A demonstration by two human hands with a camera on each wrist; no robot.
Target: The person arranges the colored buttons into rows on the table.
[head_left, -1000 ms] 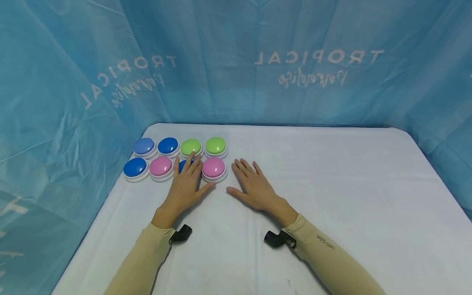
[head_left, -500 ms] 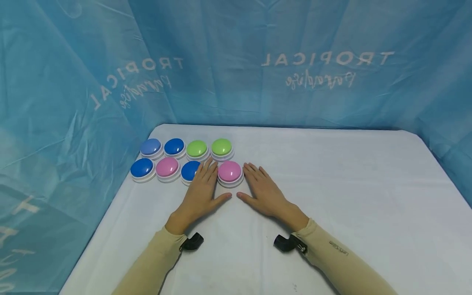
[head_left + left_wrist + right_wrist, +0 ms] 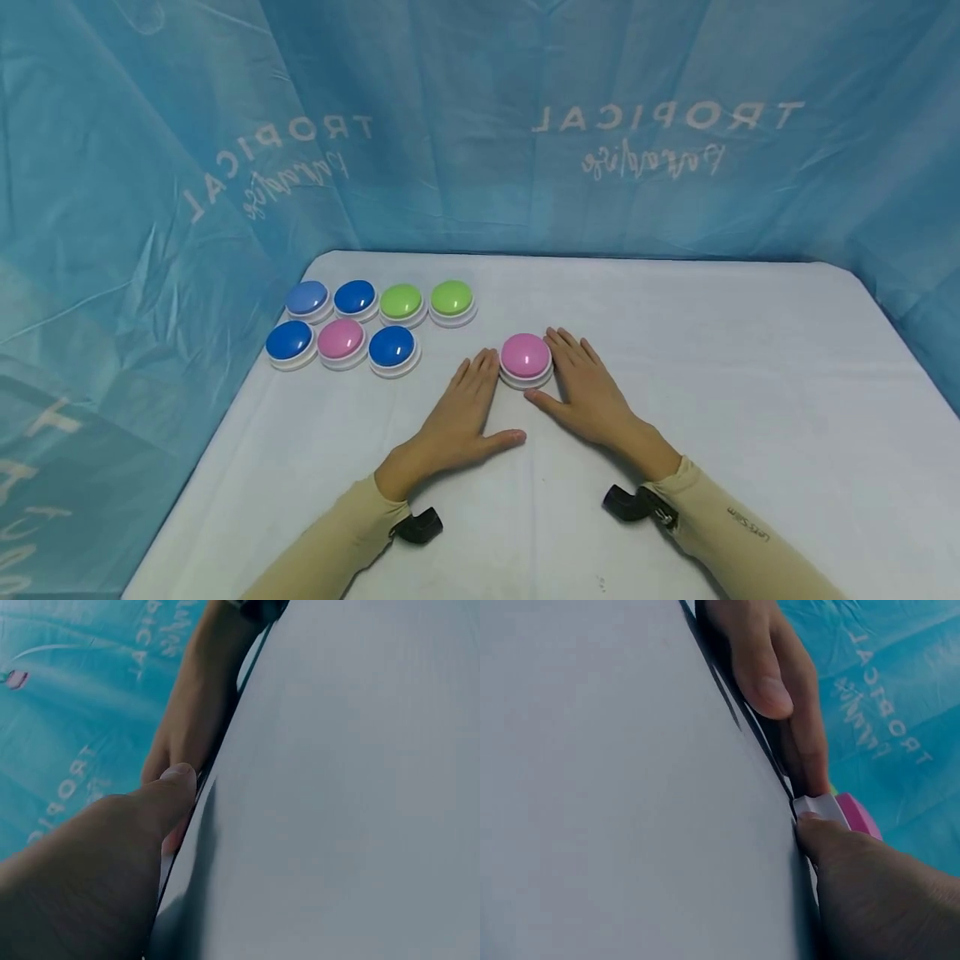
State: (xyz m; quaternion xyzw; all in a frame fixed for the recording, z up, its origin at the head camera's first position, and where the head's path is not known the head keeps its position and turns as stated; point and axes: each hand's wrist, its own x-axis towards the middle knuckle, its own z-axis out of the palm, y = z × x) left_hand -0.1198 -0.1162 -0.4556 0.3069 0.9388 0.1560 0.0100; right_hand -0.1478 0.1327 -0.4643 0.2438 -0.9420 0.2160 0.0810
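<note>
A push button with a pink dome (image 3: 525, 356) and a white round base stands between both hands in the head view. My left hand (image 3: 454, 423) lies low at its left side, fingers straight and fingertips right at the base, thumb spread toward me. Along the button's right side my right hand (image 3: 596, 407) extends straight fingers, its thumb tip at the near edge of the base. The right wrist view shows the white base (image 3: 821, 810) between the left fingertips and the right thumb (image 3: 832, 836). In the left wrist view, the left thumb (image 3: 154, 806) overlaps the right hand, hiding the button.
Several more buttons stand in two rows at the table's back left, among them a nearer blue one (image 3: 392, 346), a pink one (image 3: 341, 340) and a green one (image 3: 452, 297). A white cloth covers the table (image 3: 712, 350). Blue curtains (image 3: 480, 125) hang behind and beside it.
The pink button has slid right and slightly nearer, away from the rows, with both hands moving alongside. The left hand has left the blue button, which now shows fully.
</note>
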